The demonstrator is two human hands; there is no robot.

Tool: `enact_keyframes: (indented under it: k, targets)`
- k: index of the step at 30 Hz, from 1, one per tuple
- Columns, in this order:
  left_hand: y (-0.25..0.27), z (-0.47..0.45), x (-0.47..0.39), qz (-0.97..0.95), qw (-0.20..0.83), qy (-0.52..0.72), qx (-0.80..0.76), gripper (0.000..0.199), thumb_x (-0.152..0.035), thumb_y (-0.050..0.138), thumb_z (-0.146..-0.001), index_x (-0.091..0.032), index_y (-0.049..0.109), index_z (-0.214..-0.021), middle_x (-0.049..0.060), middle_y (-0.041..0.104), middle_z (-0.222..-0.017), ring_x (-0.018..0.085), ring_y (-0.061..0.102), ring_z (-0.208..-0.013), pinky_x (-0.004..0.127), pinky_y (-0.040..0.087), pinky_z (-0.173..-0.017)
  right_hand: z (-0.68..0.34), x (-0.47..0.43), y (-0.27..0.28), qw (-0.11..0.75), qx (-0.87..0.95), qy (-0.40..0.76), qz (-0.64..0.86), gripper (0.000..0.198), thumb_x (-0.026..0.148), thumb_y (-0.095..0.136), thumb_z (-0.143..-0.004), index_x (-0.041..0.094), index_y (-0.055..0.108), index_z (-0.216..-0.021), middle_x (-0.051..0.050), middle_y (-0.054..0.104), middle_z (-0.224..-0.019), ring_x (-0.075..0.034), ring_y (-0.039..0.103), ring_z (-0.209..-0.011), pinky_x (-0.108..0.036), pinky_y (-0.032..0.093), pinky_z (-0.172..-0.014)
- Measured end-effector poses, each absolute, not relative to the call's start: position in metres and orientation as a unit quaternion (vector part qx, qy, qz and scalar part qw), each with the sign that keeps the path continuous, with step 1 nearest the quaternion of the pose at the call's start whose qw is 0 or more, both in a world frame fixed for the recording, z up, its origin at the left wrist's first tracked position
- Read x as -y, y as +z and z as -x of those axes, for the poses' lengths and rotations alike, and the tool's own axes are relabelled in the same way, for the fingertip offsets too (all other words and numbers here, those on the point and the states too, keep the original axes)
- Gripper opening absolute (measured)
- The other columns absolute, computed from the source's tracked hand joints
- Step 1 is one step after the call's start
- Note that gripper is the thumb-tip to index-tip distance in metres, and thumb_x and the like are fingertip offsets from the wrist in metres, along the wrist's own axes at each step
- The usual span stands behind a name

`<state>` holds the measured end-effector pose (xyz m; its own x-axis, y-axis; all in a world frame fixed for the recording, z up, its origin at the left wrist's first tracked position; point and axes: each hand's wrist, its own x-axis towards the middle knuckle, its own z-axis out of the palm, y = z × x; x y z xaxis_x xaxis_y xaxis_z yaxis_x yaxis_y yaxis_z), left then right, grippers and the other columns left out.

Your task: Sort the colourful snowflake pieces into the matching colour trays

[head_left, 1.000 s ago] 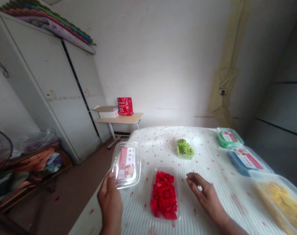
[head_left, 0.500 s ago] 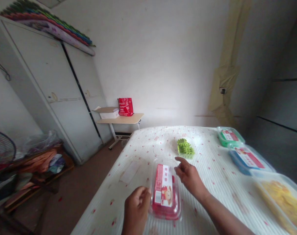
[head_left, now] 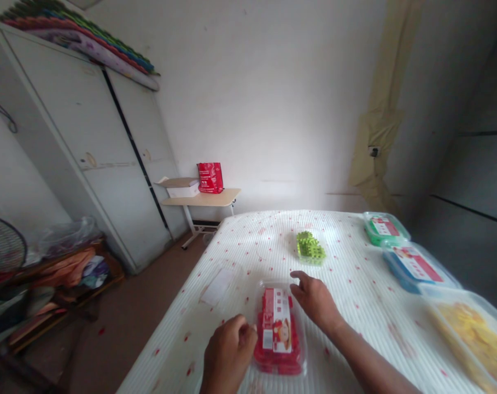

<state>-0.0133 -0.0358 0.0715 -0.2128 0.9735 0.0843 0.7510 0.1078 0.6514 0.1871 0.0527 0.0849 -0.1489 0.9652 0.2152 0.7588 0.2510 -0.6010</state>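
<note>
A clear plastic box [head_left: 280, 358] with red pieces inside lies in front of me, with a red and white label [head_left: 281, 320] on its lid. My left hand [head_left: 231, 350] is at the box's left edge, its fingers curled and thumb tips against the rim. On the far right corner of the box is my right hand [head_left: 313, 295], index finger stretched out and the others loosely bent, close to or touching the rim. Beyond it sits a small clear tray of bright green pieces [head_left: 309, 247]. A thin clear sheet with a white label [head_left: 217, 285] lies to the left.
Along the table's right side stand a green box [head_left: 385, 229], a blue box [head_left: 419, 267] and a box of yellow pieces [head_left: 473, 334]. Behind are a small table [head_left: 219, 199] with a red bag [head_left: 210, 178] and a white carton [head_left: 182, 191]. A cabinet [head_left: 84, 137] stands left.
The box has shifted slightly toward me, and its far edge now sits lower in view. Both hands have moved a little with it; the red contents show more plainly.
</note>
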Motion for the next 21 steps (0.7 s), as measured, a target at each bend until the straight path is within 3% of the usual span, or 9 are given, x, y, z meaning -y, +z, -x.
enact_keyframes:
  k: [2,4,6,10,13,17,21]
  targets:
    - [0.070,0.016,0.032,-0.590,0.234,0.330,-0.698,0.018,-0.031,0.048,-0.071,-0.021,0.063,-0.073,-0.002,0.060,-0.060,0.014,0.055,-0.059,0.023,0.034,-0.057,-0.187,-0.051,0.085,0.286,0.735,0.178,0.588,0.033,0.022,0.043,-0.081,0.016,0.060,-0.109,-0.002,0.064,-0.063,-0.015,0.057,-0.057,-0.025,0.037,-0.058]
    - [0.068,0.019,0.024,-0.564,0.277,0.373,-0.682,0.030,-0.032,0.051,-0.069,-0.020,0.065,-0.093,0.001,0.065,-0.068,0.016,0.058,-0.064,0.024,0.039,-0.060,-0.186,-0.049,0.084,0.294,0.736,0.180,0.582,0.032,0.022,0.044,-0.080,0.016,0.060,-0.107,-0.004,0.067,-0.072,-0.016,0.060,-0.063,-0.025,0.040,-0.061]
    - [0.067,0.020,0.012,-0.536,0.300,0.414,-0.672,0.037,-0.034,0.053,-0.068,-0.018,0.064,-0.099,0.004,0.068,-0.077,0.018,0.061,-0.070,0.025,0.042,-0.063,-0.185,-0.048,0.083,0.308,0.734,0.186,0.576,0.031,0.020,0.044,-0.079,0.016,0.060,-0.105,-0.005,0.068,-0.081,-0.016,0.062,-0.069,-0.025,0.042,-0.065]
    - [0.069,0.016,-0.016,-0.514,0.327,0.457,-0.648,0.032,-0.036,0.056,-0.067,-0.016,0.066,-0.089,0.006,0.069,-0.082,0.020,0.063,-0.078,0.025,0.044,-0.066,-0.184,-0.050,0.078,0.335,0.715,0.215,0.575,0.031,0.018,0.043,-0.076,0.015,0.060,-0.102,-0.004,0.068,-0.076,-0.016,0.062,-0.068,-0.026,0.043,-0.067]
    - [0.071,0.008,-0.032,-0.525,0.359,0.474,-0.609,0.022,-0.038,0.056,-0.067,-0.017,0.062,-0.068,0.002,0.065,-0.067,0.016,0.060,-0.066,0.023,0.041,-0.059,-0.184,-0.053,0.075,0.353,0.698,0.243,0.573,0.027,0.018,0.045,-0.073,0.016,0.061,-0.094,-0.002,0.065,-0.069,-0.016,0.060,-0.065,-0.026,0.043,-0.063]
    - [0.064,0.001,-0.044,-0.475,0.409,0.519,-0.582,0.029,-0.040,0.060,-0.063,-0.019,0.044,-0.049,-0.007,0.043,-0.045,0.009,0.042,-0.044,0.021,0.029,-0.046,-0.183,-0.056,0.075,0.361,0.626,0.389,0.572,0.017,0.021,0.045,-0.071,0.018,0.059,-0.082,0.005,0.052,-0.050,-0.010,0.047,-0.043,-0.023,0.035,-0.045]
    - [0.053,-0.003,-0.048,-0.428,0.447,0.537,-0.573,0.029,-0.039,0.059,-0.061,-0.020,0.039,-0.050,-0.008,0.041,-0.044,0.008,0.041,-0.041,0.021,0.028,-0.044,-0.182,-0.055,0.080,0.376,0.549,0.517,0.539,0.017,0.034,0.047,-0.073,0.019,0.051,-0.066,0.009,0.039,-0.038,-0.008,0.034,-0.034,-0.022,0.025,-0.037]
